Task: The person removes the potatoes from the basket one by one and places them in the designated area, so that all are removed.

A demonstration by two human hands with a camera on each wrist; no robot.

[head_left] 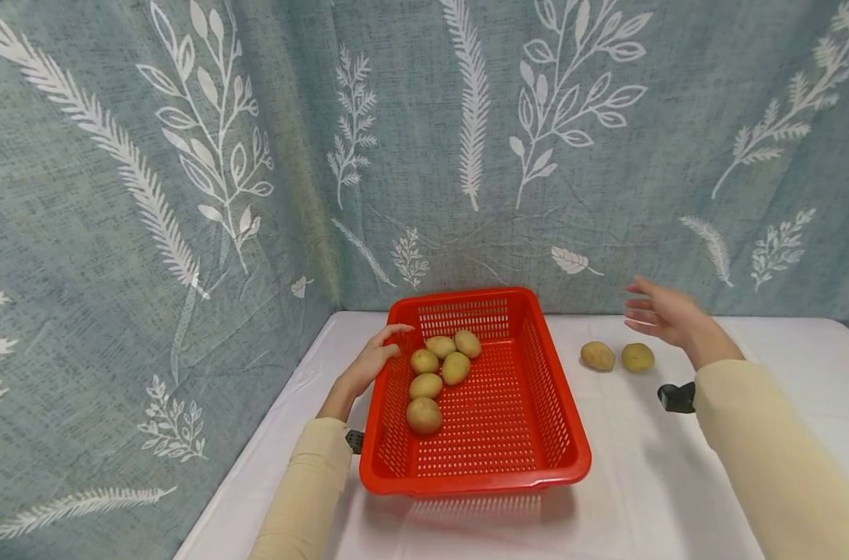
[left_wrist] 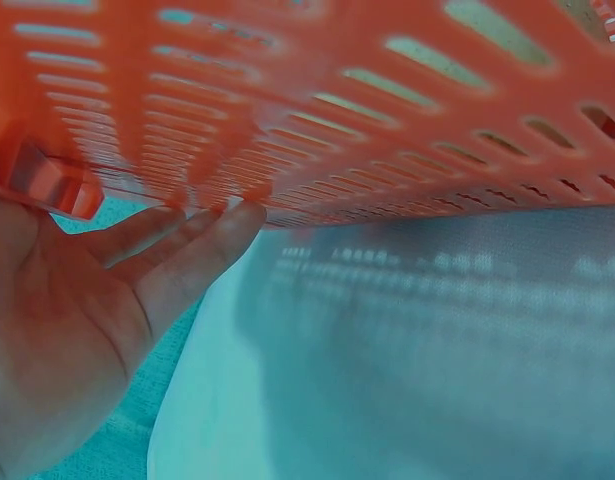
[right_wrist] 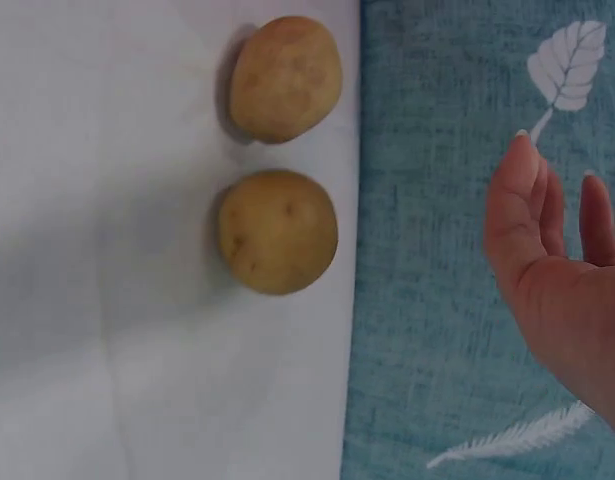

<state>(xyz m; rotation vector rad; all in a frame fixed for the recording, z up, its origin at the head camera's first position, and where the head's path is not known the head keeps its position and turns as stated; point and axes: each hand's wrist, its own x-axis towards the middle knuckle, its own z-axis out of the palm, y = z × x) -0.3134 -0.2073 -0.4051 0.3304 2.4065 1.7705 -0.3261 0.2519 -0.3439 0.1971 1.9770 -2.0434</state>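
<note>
A red plastic basket (head_left: 490,420) with slotted walls stands on the white-covered table, several potatoes (head_left: 424,416) gathered along its left side. My left hand (head_left: 372,359) holds the basket's left rim. In the left wrist view, some fingers (left_wrist: 202,250) of that hand touch the outside of the slotted wall, below the rim. To the right of the basket, two more potatoes lie side by side: an oblong one (head_left: 598,355) and a rounder one (head_left: 637,358). My right hand (head_left: 665,315) hovers above and just beyond them, empty, its fingers loosely bent and apart.
Blue-green cloth (head_left: 424,155) with white leaf prints hangs behind the table and along its left side. White cloth (head_left: 641,482) covers the tabletop, whose back edge runs close behind the basket and the two loose potatoes.
</note>
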